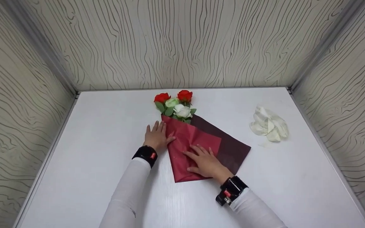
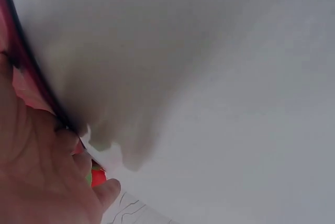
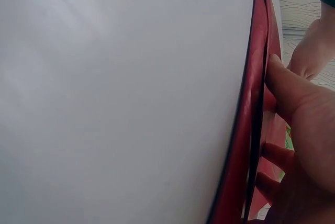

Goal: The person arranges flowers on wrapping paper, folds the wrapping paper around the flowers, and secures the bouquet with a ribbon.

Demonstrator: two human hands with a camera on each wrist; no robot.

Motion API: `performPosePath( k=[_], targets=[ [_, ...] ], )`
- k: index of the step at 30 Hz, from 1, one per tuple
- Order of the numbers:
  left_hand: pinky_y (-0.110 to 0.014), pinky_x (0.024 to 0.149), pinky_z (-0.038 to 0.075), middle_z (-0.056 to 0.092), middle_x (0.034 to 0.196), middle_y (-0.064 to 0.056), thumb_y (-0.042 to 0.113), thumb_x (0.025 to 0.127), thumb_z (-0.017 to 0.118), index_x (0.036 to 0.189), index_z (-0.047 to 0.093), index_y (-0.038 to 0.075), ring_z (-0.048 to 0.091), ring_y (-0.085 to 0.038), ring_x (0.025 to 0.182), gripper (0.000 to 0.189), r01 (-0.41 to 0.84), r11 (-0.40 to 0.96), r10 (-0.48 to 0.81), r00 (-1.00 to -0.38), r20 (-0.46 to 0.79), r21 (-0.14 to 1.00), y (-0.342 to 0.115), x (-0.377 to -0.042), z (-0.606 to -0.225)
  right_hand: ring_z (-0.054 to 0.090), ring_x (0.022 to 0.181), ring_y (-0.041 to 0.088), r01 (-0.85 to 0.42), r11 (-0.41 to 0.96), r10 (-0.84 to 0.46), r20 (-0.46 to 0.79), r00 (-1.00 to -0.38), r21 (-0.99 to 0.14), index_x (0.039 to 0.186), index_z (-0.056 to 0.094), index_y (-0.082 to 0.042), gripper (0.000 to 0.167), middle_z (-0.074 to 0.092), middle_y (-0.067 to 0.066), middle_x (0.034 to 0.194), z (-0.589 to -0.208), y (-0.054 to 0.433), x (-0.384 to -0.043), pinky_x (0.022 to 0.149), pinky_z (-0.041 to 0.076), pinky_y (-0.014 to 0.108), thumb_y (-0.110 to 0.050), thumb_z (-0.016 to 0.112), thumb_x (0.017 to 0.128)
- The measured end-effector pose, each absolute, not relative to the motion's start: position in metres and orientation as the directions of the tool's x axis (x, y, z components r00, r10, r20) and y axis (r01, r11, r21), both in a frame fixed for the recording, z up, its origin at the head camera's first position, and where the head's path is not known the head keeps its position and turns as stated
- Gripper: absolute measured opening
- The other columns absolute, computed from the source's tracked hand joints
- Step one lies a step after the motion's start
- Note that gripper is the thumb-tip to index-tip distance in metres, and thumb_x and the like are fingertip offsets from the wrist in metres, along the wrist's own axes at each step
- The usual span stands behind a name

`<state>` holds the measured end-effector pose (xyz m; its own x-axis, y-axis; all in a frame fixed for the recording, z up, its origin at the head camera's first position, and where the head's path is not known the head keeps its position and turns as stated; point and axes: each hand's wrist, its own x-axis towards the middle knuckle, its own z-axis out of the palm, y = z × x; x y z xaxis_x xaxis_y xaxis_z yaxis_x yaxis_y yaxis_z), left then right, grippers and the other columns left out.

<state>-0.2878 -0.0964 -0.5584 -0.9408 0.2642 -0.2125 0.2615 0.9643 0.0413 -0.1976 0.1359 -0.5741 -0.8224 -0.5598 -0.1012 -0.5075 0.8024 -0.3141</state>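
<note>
A sheet of wrapping paper, dark red on one face (image 1: 182, 155) and dark maroon on the other (image 1: 233, 153), lies folded over the stems of a small bunch of flowers. Two red roses (image 1: 185, 96), a pale green bloom (image 1: 172, 102) and a white rose (image 1: 182, 110) stick out past its upper edge. My left hand (image 1: 156, 136) rests at the paper's left fold, fingers extended, thumb on the red face. Spread flat, my right hand (image 1: 206, 161) presses on the red flap near its lower right. The stems are hidden under the paper.
A crumpled, sheer cream ribbon (image 1: 269, 124) lies on the right of the white table (image 1: 100, 126). Wood-grain panels (image 1: 176, 44) enclose the table at the back and on both sides. Each wrist wears a black strapped camera.
</note>
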Motion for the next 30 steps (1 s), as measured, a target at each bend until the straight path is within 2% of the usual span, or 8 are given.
performPosePath(
  k=[7, 12, 18, 23, 30],
  targets=[
    [-0.056, 0.114, 0.019, 0.026, 0.159, -0.011, 0.064, 0.098, 0.033, 0.153, 0.029, 0.004, 0.018, -0.029, 0.147, 0.082, 0.244, 0.970, 0.239, -0.954, -0.182, -0.005, -0.096, -0.302, -0.561, 0.025, 0.142, 0.042, -0.503, 0.800, -0.560, -0.108, -0.821, -0.327, 0.148, 0.044, -0.024, 0.064, 0.033, 0.016, 0.154, -0.573, 0.137, -0.197, 0.106, 0.019, 0.071, -0.050, 0.063, 0.093],
    [-0.057, 0.113, 0.019, 0.028, 0.157, -0.017, 0.061, 0.099, 0.035, 0.148, 0.036, -0.004, 0.021, -0.030, 0.146, 0.081, 0.257, 0.966, 0.256, -0.953, -0.159, 0.020, -0.091, -0.307, -0.559, 0.026, 0.141, 0.041, -0.497, 0.803, -0.554, -0.104, -0.826, -0.329, 0.148, 0.044, -0.024, 0.065, 0.033, 0.015, 0.153, -0.571, 0.137, -0.197, 0.106, 0.018, 0.070, -0.050, 0.064, 0.092],
    [-0.057, 0.114, 0.016, 0.031, 0.156, -0.017, 0.059, 0.100, 0.036, 0.147, 0.039, -0.004, 0.024, -0.030, 0.145, 0.079, 0.213, 0.976, 0.216, -0.961, -0.170, 0.036, -0.091, -0.307, -0.559, 0.026, 0.141, 0.041, -0.490, 0.797, -0.556, -0.115, -0.823, -0.353, 0.147, 0.046, -0.023, 0.063, 0.033, 0.015, 0.153, -0.570, 0.134, -0.198, 0.106, 0.018, 0.071, -0.047, 0.066, 0.092],
    [-0.056, 0.114, 0.014, 0.032, 0.155, -0.017, 0.059, 0.100, 0.038, 0.147, 0.039, -0.004, 0.026, -0.030, 0.144, 0.079, 0.209, 0.976, 0.215, -0.964, -0.154, 0.056, -0.091, -0.309, -0.561, 0.027, 0.141, 0.042, -0.491, 0.795, -0.557, -0.109, -0.823, -0.357, 0.146, 0.047, -0.021, 0.063, 0.034, 0.016, 0.152, -0.568, 0.134, -0.197, 0.106, 0.019, 0.071, -0.047, 0.066, 0.092],
    [-0.057, 0.114, 0.014, 0.028, 0.158, -0.014, 0.061, 0.099, 0.035, 0.153, 0.029, 0.003, 0.024, -0.030, 0.145, 0.080, 0.210, 0.977, 0.212, -0.965, -0.152, 0.032, -0.090, -0.310, -0.563, 0.026, 0.140, 0.043, -0.501, 0.788, -0.566, -0.100, -0.819, -0.357, 0.147, 0.046, -0.021, 0.063, 0.033, 0.017, 0.153, -0.569, 0.136, -0.198, 0.105, 0.019, 0.072, -0.046, 0.065, 0.092]
  ],
)
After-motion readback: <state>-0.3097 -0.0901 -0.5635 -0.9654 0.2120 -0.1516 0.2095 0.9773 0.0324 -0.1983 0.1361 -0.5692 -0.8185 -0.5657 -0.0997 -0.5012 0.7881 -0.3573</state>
